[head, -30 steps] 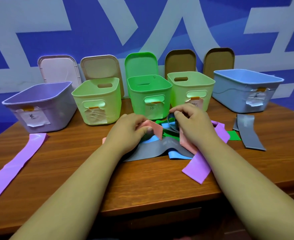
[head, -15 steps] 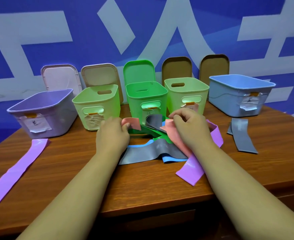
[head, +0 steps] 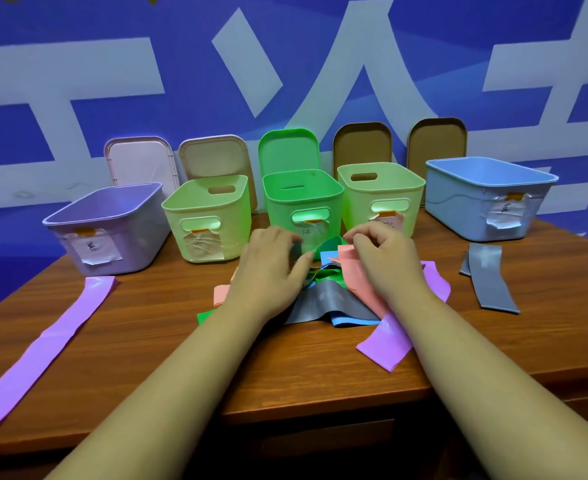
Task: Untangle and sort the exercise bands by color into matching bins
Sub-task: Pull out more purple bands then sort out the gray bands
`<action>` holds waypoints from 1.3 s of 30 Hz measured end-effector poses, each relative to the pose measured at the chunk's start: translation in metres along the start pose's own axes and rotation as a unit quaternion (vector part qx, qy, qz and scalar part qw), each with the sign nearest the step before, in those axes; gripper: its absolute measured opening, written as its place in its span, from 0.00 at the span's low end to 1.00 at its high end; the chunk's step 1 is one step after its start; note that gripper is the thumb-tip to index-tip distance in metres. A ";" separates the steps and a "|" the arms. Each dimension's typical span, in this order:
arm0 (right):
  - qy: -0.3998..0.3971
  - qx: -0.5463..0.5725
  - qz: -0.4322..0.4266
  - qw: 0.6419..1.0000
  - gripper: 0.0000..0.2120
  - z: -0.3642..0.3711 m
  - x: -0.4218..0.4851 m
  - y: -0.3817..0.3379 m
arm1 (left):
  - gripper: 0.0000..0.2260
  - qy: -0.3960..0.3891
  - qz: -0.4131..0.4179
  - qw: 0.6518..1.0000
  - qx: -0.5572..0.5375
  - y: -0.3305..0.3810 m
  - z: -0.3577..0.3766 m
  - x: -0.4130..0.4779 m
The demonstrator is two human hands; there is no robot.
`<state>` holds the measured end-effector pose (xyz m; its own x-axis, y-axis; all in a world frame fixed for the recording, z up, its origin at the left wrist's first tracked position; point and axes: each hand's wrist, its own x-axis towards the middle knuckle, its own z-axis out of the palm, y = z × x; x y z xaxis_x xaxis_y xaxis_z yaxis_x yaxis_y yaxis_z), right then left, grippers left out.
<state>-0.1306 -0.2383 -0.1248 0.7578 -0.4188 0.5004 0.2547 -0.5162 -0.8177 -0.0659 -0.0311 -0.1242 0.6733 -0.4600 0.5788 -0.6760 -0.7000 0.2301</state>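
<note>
- Scanning from the left edge, I log a left purple band (head: 43, 344) lying flat and stretched out on the table (head: 168, 358). Its far end is just in front of the purple bin (head: 112, 230), well apart from the other bands.
- The purple bin stands open at rear left. Beside it in a row stand the left pale bin (head: 206, 216), green bin (head: 303, 199), right pale bin (head: 382, 188) and blue bin (head: 476, 199). All are upright and open, each with a paper label on its front.
- Five lids (head: 287, 150) lean against the wall behind the row.
- My left hand (head: 272, 268) lies on the left side of the pile (head: 323, 271), in front of the green bin. Its fingers bend forward and down, and the thumb reaches toward the right. The fingertips are hidden, so I cannot tell whether they clamp anything.
- The tangled pile sits mid-table between my hands. The grey band (head: 334, 303) is at the front, with the blue band (head: 351, 322) showing under it. The green band (head: 330, 244) pokes up at the back. The right purple band (head: 386, 344) trails toward the table's front edge beside my right forearm.
- My right hand (head: 386, 258) has curled fingers, tips together, pinching the pink band (head: 358, 275) at the back of the pile, just beside the green band.
- The far grey band (head: 490, 282) lies flat in front of the blue bin, well apart from the pile.
</note>
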 end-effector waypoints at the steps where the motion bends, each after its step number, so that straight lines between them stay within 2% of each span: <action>1: 0.006 0.010 0.005 1.000 0.14 -0.001 0.002 -0.002 | 0.17 -0.005 0.023 1.000 -0.012 0.008 -0.001 0.003; 4: 0.028 0.014 0.006 1.000 0.14 -0.010 0.013 -0.010 | 0.18 -0.076 0.073 0.993 -0.053 0.034 0.000 0.015; 7: 0.023 -0.035 0.018 0.999 0.13 -0.028 0.022 -0.011 | 0.26 -0.157 0.092 0.979 -0.091 0.055 0.009 0.029; 10: 0.026 -0.202 0.033 0.978 0.13 -0.047 0.025 0.007 | 0.30 -0.182 0.087 0.977 -0.065 0.060 0.026 0.035; 13: 0.028 -0.315 0.099 0.944 0.13 -0.065 0.020 0.033 | 0.28 -0.174 0.045 0.976 -0.120 0.052 0.043 0.027; 15: 0.008 -0.312 0.147 0.939 0.10 -0.071 0.016 0.047 | 0.24 -0.164 0.041 0.976 -0.135 0.048 0.050 0.025; 17: -0.030 -0.311 0.175 0.933 0.12 -0.072 0.012 0.053 | 0.21 -0.146 0.046 0.978 -0.139 0.048 0.051 0.026; 19: -0.041 -0.328 0.169 0.928 0.12 -0.072 0.010 0.056 | 0.20 -0.133 0.046 0.980 -0.140 0.049 0.051 0.026; 22: -0.040 -0.335 0.160 0.928 0.06 -0.073 0.013 0.057 | 0.17 -0.117 0.022 0.981 -0.151 0.047 0.053 0.025; 24: -0.046 -0.350 0.156 0.923 0.08 -0.074 0.013 0.057 | 0.16 -0.096 0.001 0.984 -0.148 0.045 0.053 0.026; 32: 0.048 -0.295 0.155 0.942 0.11 -0.070 0.011 0.059 | 0.14 -0.034 -0.085 0.990 -0.109 0.037 0.051 0.028; 35: 0.101 -0.245 0.127 0.956 0.11 -0.073 0.011 0.054 | 0.14 -0.010 -0.112 0.990 -0.086 0.034 0.050 0.029; 39: 0.154 -0.170 0.055 0.972 0.10 -0.075 0.016 0.027 | 0.20 -0.013 -0.108 0.990 -0.093 0.033 0.047 0.030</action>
<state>-0.1570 -0.3152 -0.1176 0.5405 -0.6616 0.5197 -0.0703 -0.6511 -0.7557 -0.0539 -0.0937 -0.1365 0.8138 -0.3268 0.4805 -0.5576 -0.6719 0.4874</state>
